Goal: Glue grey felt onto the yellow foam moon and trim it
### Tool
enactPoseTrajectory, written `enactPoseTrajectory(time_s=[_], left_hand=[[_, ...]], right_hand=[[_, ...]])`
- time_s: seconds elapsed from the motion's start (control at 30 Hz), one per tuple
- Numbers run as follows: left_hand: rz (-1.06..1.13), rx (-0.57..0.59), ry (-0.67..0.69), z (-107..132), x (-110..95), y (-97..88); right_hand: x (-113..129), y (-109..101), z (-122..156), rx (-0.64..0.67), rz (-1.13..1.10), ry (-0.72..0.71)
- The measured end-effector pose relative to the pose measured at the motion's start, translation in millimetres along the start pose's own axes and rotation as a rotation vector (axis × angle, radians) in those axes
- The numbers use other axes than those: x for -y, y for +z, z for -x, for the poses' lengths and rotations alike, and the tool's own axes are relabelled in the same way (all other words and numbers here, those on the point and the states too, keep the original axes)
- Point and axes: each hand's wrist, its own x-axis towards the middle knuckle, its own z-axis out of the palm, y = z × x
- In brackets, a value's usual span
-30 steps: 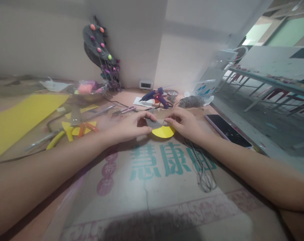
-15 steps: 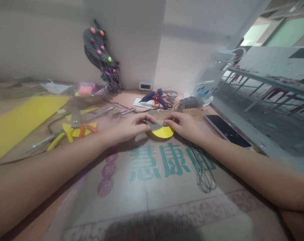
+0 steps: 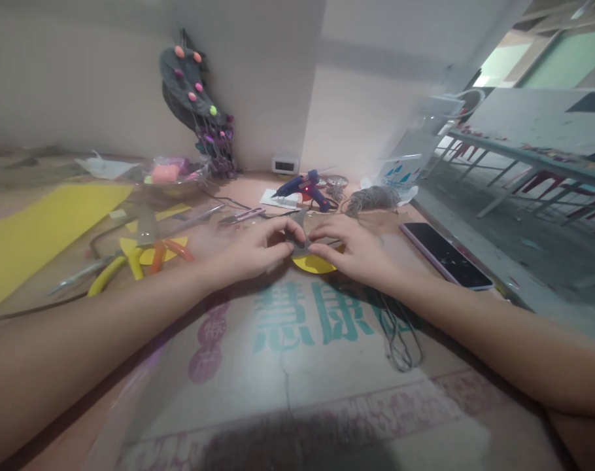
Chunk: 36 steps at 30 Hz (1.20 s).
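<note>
Two hands meet at one small yellow-and-grey piece (image 3: 313, 264), which my remote feed shows on the near side of the blue glue gun (image 3: 305, 186). The left hand (image 3: 255, 252) holds the piece's grey part in a narrow pinch between thumb and fingertips. The right hand (image 3: 356, 255) curls over the piece's right side, thumb and forefinger close; I cannot tell from here whether they grip it. Right of the glue gun I make out a bundle of grey yarn (image 3: 373, 199), and nearer and farther right, a phone (image 3: 447, 255) lying flat. Well left of the gun I see yellow handles (image 3: 106, 275), orange handles (image 3: 157, 256) and a large yellow sheet (image 3: 42, 235). Just behind the gun stands a small white display (image 3: 285, 165).
</note>
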Motion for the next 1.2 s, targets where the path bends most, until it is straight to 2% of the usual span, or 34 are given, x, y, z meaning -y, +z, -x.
enactPoseTrajectory(time_s=[0.1,0.23,0.4,0.53,0.83,1.03,1.2], left_hand=[[0.002,-0.034,0.036,-0.2,-1.6,1.4],[0.089,-0.095,0.025,-2.3,0.9,0.4],[-0.100,-0.014,-0.044,-2.9,0.2,-2.7],[-0.155,-0.025,-0.029,-0.9,-4.7,-1.6],[-0.202,-0.020,0.064,-0.7,-5.7,-4.0],[-0.284,-0.017,-0.036,-0.2,-12.9,-1.7],[-0.267,-0.080,0.004,-1.1,-9.7,-3.7]], right_hand=[[2.7,3.1,1.1,0.014,-0.037,0.047],[2.4,1.7,1.3,-0.044,-0.090,0.153],[2.4,0.4,1.4,-0.081,-0.111,0.222],[4.9,0.3,1.6,-0.053,-0.109,0.300],[3.4,0.6,1.0,-0.061,-0.148,0.315],[7.2,2.6,1.0,-0.070,-0.094,0.268],[4.4,3.2,1.1,-0.082,-0.108,0.270]])
